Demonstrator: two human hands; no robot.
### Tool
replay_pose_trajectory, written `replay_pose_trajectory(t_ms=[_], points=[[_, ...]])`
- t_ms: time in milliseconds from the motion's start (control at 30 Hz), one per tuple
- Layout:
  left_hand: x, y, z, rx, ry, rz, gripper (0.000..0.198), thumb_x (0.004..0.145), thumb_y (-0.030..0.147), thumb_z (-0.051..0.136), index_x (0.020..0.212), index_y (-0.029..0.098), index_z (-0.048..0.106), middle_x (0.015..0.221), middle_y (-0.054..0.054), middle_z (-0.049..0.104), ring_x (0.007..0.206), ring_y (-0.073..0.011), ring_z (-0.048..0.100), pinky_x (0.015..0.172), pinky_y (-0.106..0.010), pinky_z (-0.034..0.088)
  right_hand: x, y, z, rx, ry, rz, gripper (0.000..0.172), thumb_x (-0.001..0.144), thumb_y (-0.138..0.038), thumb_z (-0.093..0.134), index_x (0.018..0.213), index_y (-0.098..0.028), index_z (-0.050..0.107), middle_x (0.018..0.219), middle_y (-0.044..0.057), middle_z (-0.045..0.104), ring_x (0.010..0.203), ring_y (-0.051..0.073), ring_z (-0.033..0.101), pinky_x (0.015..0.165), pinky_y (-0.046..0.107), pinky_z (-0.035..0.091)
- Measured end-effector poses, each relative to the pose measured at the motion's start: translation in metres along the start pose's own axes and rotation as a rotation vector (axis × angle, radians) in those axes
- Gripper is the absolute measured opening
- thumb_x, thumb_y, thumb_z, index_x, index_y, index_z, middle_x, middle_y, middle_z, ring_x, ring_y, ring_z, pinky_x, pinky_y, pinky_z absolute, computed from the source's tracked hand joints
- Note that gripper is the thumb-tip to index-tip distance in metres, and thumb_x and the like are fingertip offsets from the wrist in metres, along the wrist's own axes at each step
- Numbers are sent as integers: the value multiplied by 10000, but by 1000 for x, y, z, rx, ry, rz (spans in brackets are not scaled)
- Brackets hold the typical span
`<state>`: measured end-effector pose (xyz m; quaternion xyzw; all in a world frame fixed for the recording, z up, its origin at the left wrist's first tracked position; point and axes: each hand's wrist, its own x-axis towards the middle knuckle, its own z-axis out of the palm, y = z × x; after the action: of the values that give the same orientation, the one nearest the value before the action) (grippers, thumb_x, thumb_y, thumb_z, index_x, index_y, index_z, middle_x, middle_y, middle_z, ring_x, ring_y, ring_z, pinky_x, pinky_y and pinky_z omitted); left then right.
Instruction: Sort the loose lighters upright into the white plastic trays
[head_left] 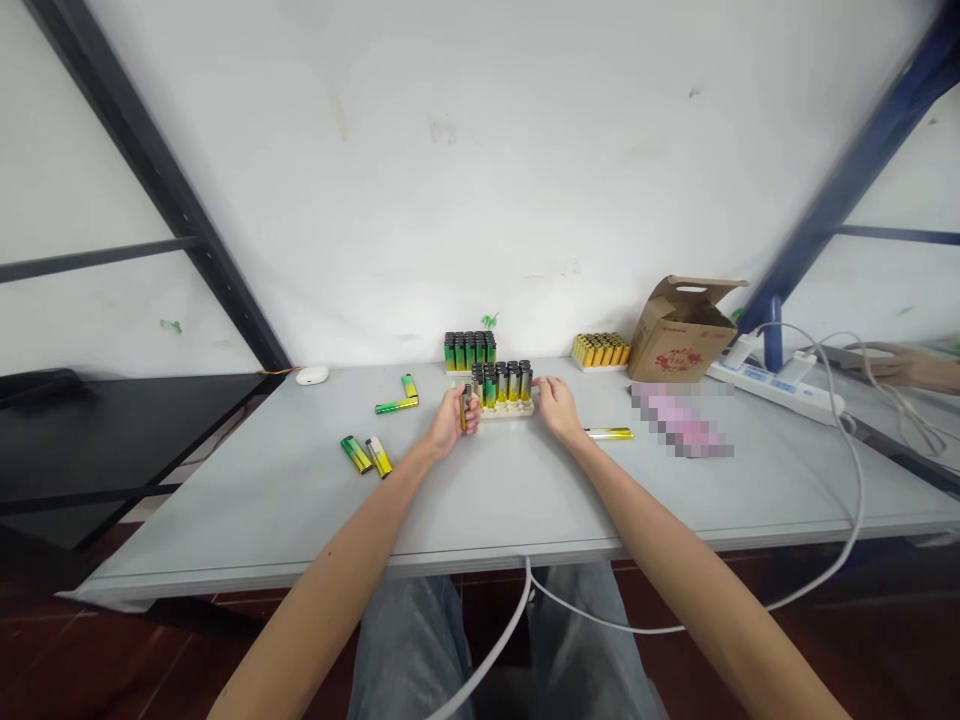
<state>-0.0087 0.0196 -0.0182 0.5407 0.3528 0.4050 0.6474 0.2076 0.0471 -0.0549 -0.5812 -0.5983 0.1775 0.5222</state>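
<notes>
My left hand is closed around a lighter, held upright at the left end of a white tray. Rows of lighters with black tops and green-to-yellow or silver-to-yellow bodies stand in this tray, with some slots showing along its front. At the tray's right end rests my right hand, back upward, its fingers loosely extended beside the end lighters. Its thumb is hidden, and whether the fingertips touch the tray I cannot tell. Beyond my right wrist lies a yellow lighter.
Several loose lighters lie on the left of the grey table. Behind stand a block of green lighters and a tray of yellow lighters. An open cardboard box, power strip and white earbud case sit near the wall. Another person's hand appears far right.
</notes>
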Motion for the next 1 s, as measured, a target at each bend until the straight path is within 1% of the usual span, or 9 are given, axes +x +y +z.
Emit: replay_pose_trajectory(t_ms=[100, 200, 267, 367, 433, 567, 733, 1000], points=[[0, 1, -2, 4, -9, -25, 419, 867, 584, 287, 663, 223, 346, 594, 41, 255, 472, -114, 264, 465, -247, 300, 0, 2, 1, 8, 4, 4, 474, 896, -483, 306, 903, -190, 679, 991, 109, 652, 1032, 240, 554, 971, 363, 390], [1, 0, 0, -1, -33, -59, 384, 888, 514, 278, 656, 217, 352, 590, 39, 260, 472, -112, 265, 459, -239, 283, 0, 2, 1, 18, 0, 11, 493, 906, -489, 291, 924, -178, 674, 1010, 117, 642, 1035, 242, 553, 975, 373, 388], [2, -1, 2, -11, -28, -70, 361, 898, 465, 270, 648, 215, 344, 582, 40, 258, 467, -113, 264, 462, -240, 283, 0, 1, 1, 20, -3, 14, 491, 909, -487, 289, 928, -177, 670, 1021, 121, 638, 1044, 243, 550, 980, 375, 385], [3, -2, 4, -52, -18, -60, 323, 900, 401, 269, 645, 217, 344, 579, 35, 269, 472, -122, 276, 481, -250, 308, -1, -1, 0, 18, -7, 18, 475, 908, -477, 291, 920, -181, 662, 1023, 121, 637, 1057, 244, 546, 989, 373, 379], [3, -2, 6, -75, -11, -46, 283, 888, 357, 301, 649, 217, 356, 585, 29, 290, 485, -127, 290, 494, -254, 324, -1, -2, 0, 13, -11, 25, 465, 906, -462, 287, 922, -180, 656, 1026, 124, 635, 1062, 245, 545, 991, 376, 377], [4, -3, 11, -74, 21, -35, 227, 871, 291, 348, 660, 212, 371, 595, 29, 301, 494, -120, 292, 486, -234, 315, 0, -2, 1, 15, -23, 33, 462, 907, -449, 276, 936, -173, 645, 1036, 132, 632, 1048, 247, 551, 982, 385, 385], [3, -3, 12, -84, 47, -34, 215, 882, 275, 330, 680, 206, 360, 606, 40, 292, 484, -104, 294, 467, -203, 297, -1, -2, 1, 0, -14, 14, 458, 909, -432, 269, 930, -173, 647, 1018, 129, 638, 1031, 248, 556, 971, 396, 393], [2, -3, 11, -132, 41, -46, 259, 915, 280, 268, 694, 196, 373, 600, 42, 309, 465, -96, 312, 467, -192, 312, 1, 4, 3, 25, -2, 6, 445, 908, -453, 299, 913, -183, 653, 993, 123, 645, 1028, 246, 559, 964, 400, 405]])
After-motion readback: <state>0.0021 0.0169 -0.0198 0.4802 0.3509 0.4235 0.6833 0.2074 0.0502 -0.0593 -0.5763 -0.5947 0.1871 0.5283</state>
